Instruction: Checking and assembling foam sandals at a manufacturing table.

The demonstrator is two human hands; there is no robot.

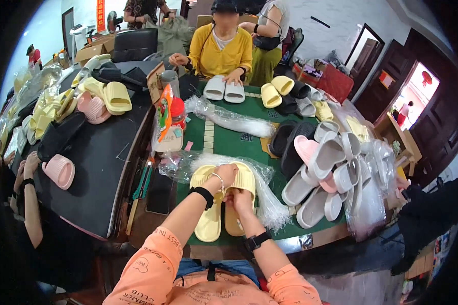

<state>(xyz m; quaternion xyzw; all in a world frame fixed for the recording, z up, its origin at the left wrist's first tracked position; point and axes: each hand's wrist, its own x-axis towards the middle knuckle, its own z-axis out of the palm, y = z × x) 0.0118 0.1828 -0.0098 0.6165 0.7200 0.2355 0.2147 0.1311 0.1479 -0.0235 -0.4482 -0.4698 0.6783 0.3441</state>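
A pair of pale yellow slippers (207, 227) lies side by side in front of me at the near edge of the green table. Over the straps, my left hand (226, 175) is closed, its fingertips pinched on something too small to make out. My right hand (240, 200) is closed around the inner edge of the right slipper's strap, with some fingers hidden under it. Beside the right slipper spreads a bundle of thin clear plastic ties (272, 206), and another tie bundle (234, 119) lies farther off.
At right, grey slippers (324, 157) are heaped with pink and black ones. Across the table, a person in yellow (221, 51) touches white slippers (224, 89). A red-lidded jar (177, 113) stands left of centre. The black table (99, 178) at left carries more slippers; another person's arm (32, 203) reaches there.
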